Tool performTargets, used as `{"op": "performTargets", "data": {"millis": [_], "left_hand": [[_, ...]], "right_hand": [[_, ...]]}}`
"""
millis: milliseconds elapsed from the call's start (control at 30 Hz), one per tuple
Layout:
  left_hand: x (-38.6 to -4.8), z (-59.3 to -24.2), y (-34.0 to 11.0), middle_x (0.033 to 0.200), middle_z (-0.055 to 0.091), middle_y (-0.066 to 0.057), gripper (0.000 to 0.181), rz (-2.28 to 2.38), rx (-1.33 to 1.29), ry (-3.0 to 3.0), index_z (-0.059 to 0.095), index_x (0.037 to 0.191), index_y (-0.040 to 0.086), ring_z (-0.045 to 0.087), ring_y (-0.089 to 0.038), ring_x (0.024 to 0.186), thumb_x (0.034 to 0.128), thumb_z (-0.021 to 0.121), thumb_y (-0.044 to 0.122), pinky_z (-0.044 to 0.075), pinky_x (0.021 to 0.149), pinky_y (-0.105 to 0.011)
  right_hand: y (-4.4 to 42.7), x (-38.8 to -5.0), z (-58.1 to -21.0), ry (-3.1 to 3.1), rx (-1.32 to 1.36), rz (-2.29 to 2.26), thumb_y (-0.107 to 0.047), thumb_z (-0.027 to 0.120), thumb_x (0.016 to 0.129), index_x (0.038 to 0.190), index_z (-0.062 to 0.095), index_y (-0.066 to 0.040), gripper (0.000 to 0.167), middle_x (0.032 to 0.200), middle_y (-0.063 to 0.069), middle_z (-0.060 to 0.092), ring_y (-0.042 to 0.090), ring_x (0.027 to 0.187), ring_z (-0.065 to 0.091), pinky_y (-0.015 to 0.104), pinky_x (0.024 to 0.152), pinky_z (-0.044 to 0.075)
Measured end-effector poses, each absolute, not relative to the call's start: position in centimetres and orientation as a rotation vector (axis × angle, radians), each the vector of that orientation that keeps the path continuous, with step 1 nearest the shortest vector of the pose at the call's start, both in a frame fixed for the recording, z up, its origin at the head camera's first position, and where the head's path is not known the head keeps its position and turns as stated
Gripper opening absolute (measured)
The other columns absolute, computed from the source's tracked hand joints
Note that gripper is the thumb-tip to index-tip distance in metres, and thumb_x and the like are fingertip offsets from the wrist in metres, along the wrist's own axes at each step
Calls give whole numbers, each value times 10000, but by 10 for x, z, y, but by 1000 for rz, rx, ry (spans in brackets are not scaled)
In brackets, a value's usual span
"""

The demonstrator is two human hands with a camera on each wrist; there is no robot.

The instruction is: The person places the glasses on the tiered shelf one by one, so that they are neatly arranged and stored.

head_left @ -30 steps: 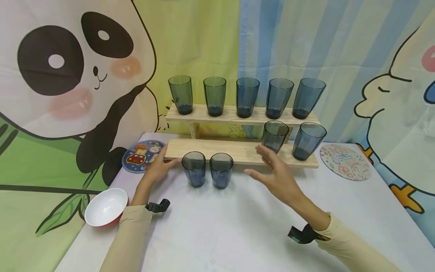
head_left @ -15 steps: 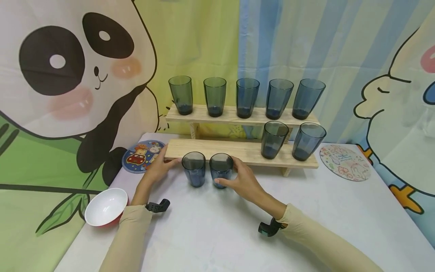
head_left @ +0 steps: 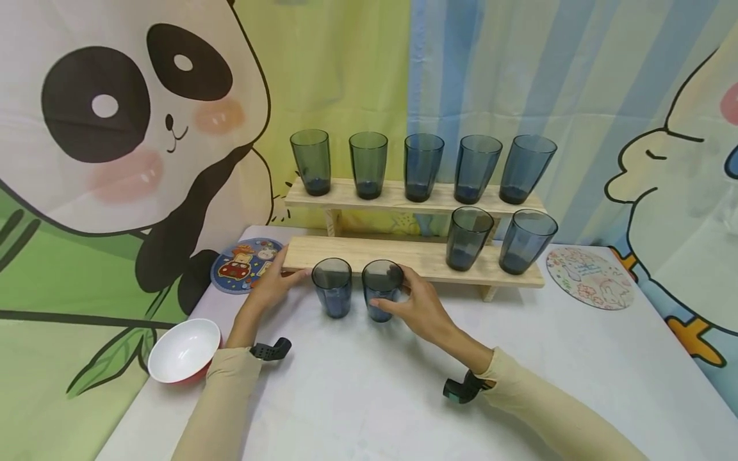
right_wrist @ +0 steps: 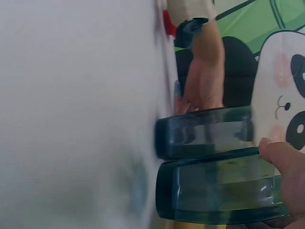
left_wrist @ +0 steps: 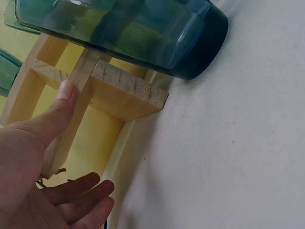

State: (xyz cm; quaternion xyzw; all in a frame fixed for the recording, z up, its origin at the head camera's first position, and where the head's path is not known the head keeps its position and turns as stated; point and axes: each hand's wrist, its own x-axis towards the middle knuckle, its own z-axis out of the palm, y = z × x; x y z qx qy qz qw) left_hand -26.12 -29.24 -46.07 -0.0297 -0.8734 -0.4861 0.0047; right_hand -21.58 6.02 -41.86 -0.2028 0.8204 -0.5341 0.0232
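My right hand [head_left: 425, 310] grips a blue tinted drinking glass [head_left: 378, 291], thumb at its front and fingers round its far right side. Whether its base touches the table cannot be told. A second glass [head_left: 334, 296] stands upright just to its left. My left hand [head_left: 270, 289] rests at the left end of the lower wooden shelf [head_left: 369, 251]. In the left wrist view its thumb [left_wrist: 62, 100] lies straight against the board, while other fingers [left_wrist: 90, 200] hang loosely. Two more glasses stand on this shelf's right part, the nearer-to-middle one [head_left: 466, 240] and the end one [head_left: 521, 243].
On the upper wooden shelf [head_left: 398, 195] several matching glasses stand in a row. A blue round mat [head_left: 245, 266] lies left of the rack and a pale one [head_left: 589, 278] right. A white bowl with a red outside [head_left: 184, 351] is on the table's left edge. Printed curtains hang behind.
My right hand has come left from near the lower shelf's glasses and taken hold of the right front glass, which has shifted slightly right. My left hand stays at the shelf end.
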Motion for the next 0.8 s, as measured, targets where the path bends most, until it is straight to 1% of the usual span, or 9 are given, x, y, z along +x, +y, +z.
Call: {"op": "performTargets", "data": {"millis": [133,200,333,467,500,567,667,700,800], "left_hand": [[-260,-461,-294,1751,150,-210,958,-1520,-63,-2750,60,1717,197,157,-455,1601,1031,691,415,148,1275,-643],[-259,-460,-294,1752,143,-213,967,-1516,-58,-2758,46,1718,197,149,-459,1602,1031,687,427,145,1274,-650],[-261,-460,-293,1756,129,-209,983,-1511,-62,-2764,33,1718,188,135,-463,1604,1028,687,438,135,1273,-656],[-262,-461,-293,1755,131,-212,984,-1512,-65,-2764,29,1718,196,137,-464,1603,1028,689,436,140,1272,-656],[-262,-461,-293,1753,135,-215,982,-1513,-64,-2762,31,1718,197,142,-465,1602,1028,689,433,143,1272,-654],[-262,-461,-293,1750,144,-219,973,-1513,-63,-2760,37,1718,197,149,-464,1601,1031,687,426,148,1273,-650],[-262,-460,-293,1748,154,-218,957,-1517,-60,-2752,55,1718,198,157,-461,1599,1034,685,419,148,1276,-642],[-262,-460,-293,1748,159,-217,948,-1520,-64,-2748,61,1718,197,160,-459,1600,1036,683,414,148,1278,-638],[-261,-461,-293,1746,164,-217,943,-1524,-74,-2745,69,1717,194,169,-459,1597,1036,685,407,157,1276,-639]], "right_hand": [[69,-215,-398,2565,-621,-1627,-427,898,846,1554,485,-137,869,1407,92,662,283,1311,646,480,1062,548],[72,-219,-386,2568,-628,-1648,-419,896,850,1537,504,-140,839,1416,100,657,294,1337,629,480,1086,533],[81,-232,-363,2622,-631,-1673,-361,897,864,1512,516,-97,797,1418,142,650,321,1389,584,469,1167,464],[84,-250,-350,2695,-599,-1676,-355,884,881,1512,501,-63,794,1372,162,663,334,1355,604,494,1144,482],[85,-254,-349,2717,-587,-1667,-376,876,886,1499,508,-67,778,1326,152,674,329,1303,628,491,1106,509],[84,-261,-349,2769,-557,-1640,-419,860,892,1456,533,-72,738,1195,133,677,315,1158,649,477,976,541],[81,-269,-351,2828,-508,-1602,-457,849,891,1357,561,-80,664,1000,111,586,291,924,542,443,783,444],[81,-271,-353,2836,-497,-1596,-454,847,894,1338,561,-75,651,964,113,552,295,880,498,442,751,404],[79,-277,-358,2852,-465,-1577,-454,847,895,1323,558,-78,638,915,90,515,267,820,465,416,715,376]]}}
